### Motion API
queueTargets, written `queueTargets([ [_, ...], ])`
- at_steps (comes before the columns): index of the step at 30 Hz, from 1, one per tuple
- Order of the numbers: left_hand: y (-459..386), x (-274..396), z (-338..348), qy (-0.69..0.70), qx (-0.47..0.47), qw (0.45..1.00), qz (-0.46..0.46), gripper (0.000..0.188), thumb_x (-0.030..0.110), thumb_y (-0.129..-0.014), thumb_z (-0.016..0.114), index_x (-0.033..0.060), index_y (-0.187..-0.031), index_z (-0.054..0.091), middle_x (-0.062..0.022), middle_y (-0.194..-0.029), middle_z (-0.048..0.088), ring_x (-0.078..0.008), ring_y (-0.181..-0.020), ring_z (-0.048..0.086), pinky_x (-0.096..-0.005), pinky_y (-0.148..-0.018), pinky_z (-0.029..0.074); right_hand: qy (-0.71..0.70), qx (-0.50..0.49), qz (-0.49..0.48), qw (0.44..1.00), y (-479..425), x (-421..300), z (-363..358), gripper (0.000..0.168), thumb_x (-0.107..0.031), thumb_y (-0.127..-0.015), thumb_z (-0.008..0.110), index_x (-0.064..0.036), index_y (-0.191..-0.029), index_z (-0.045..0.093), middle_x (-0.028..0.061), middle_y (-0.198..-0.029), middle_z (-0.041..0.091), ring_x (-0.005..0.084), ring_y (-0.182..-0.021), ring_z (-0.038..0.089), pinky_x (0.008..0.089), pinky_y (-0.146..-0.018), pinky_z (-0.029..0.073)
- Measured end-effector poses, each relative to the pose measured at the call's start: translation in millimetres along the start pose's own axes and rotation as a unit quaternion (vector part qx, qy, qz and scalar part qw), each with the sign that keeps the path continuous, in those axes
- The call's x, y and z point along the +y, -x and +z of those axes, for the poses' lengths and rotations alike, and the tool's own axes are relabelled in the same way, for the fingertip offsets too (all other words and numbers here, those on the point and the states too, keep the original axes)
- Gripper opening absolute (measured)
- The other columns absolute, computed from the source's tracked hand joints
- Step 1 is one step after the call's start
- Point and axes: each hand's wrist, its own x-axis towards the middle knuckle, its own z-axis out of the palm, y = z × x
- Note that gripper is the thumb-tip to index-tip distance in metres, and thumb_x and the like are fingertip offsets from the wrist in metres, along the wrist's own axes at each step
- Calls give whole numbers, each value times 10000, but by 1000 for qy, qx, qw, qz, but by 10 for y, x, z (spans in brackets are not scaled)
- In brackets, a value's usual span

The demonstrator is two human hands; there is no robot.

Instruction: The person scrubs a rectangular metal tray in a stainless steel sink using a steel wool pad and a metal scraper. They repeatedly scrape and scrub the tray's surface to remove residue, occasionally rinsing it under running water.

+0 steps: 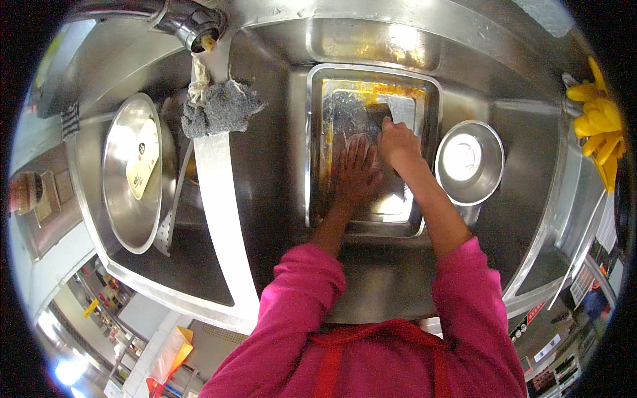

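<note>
A rectangular stainless steel tray [315, 199] lies in the middle sink basin, with orange-brown grease along its far end and left side. My right hand [398, 144] is closed around a flat metal scraper [379, 110], whose blade is over the tray's soiled far part. Spread flat with its fingers apart, my left hand [357, 171] rests on the tray's floor, just left of and nearer than the right hand. Right beside the tray stands a round steel bowl [490, 186].
A grey scouring cloth [219, 109] hangs over the divider [216, 199] below the faucet [196, 32]. The left basin holds a large steel bowl [113, 199] with a yellow printed item [143, 164], and a perforated utensil [166, 231]. Yellow rubber gloves [599, 119] hang at the right.
</note>
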Motion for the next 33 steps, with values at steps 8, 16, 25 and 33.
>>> queueTargets([
  [8,-1,-13,57,14,13,1000,12,638,411,-747,437,53,-1252,285,-156,-1340,165,-316,-1240,133,-468,-990,94,2,7,-7,1000,-73,80,93,376,-209,-779,413,-68,-1127,421,225,-810,562,381,-755,557,448,-673,450],
  [16,-11,-16,89,-67,-12,998,13,645,438,-738,427,54,-1242,306,-156,-1337,174,-313,-1238,141,-457,-991,105,19,-13,-27,999,-24,15,-1,353,-194,-771,416,-43,-1089,446,232,-810,560,372,-777,558,457,-681,445],
  [25,4,-24,109,-26,10,1000,6,627,444,-746,424,54,-1228,334,-147,-1336,184,-304,-1236,158,-455,-992,106,-3,-51,-1,999,86,-129,-56,325,-177,-808,378,-18,-1085,437,202,-825,566,335,-778,570,434,-687,453],
  [33,38,-10,13,-22,4,1000,11,632,434,-739,438,45,-1225,332,-164,-1340,158,-320,-1235,148,-461,-989,109,1,-75,11,997,30,-178,-4,371,-188,-793,412,-56,-1140,413,216,-906,548,356,-869,539,419,-739,440],
])
